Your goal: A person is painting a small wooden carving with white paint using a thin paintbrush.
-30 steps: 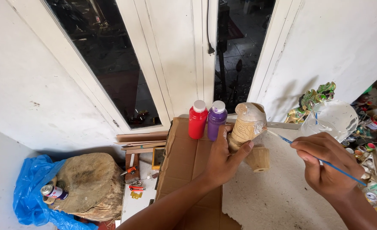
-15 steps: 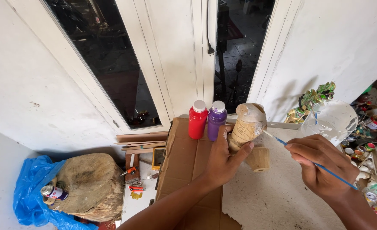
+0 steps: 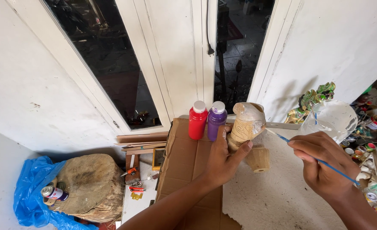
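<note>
My left hand (image 3: 225, 158) grips a carved wooden figure (image 3: 247, 123), pale tan with a whitish painted top, and holds it upright above the work surface. My right hand (image 3: 323, 164) pinches a thin blue-handled paintbrush (image 3: 312, 157) whose tip touches the figure's right side. A small round wooden piece (image 3: 258, 159) sits just below the figure. A red paint bottle (image 3: 197, 120) and a purple paint bottle (image 3: 216, 121), both white-capped, stand on brown cardboard (image 3: 188, 164) directly left of the figure.
A clear plastic cup (image 3: 334, 119) and a green-gold carved figure (image 3: 312, 100) stand at right, with several small paint pots (image 3: 369, 151) beyond. At lower left a wood stump (image 3: 90, 185) rests on a blue plastic bag (image 3: 28, 191) with a spray can (image 3: 54, 194). Glass doors (image 3: 111, 64) stand ahead.
My right hand has shifted left and the brush tip has come in against the figure's right side. The left hand and figure have stayed put.
</note>
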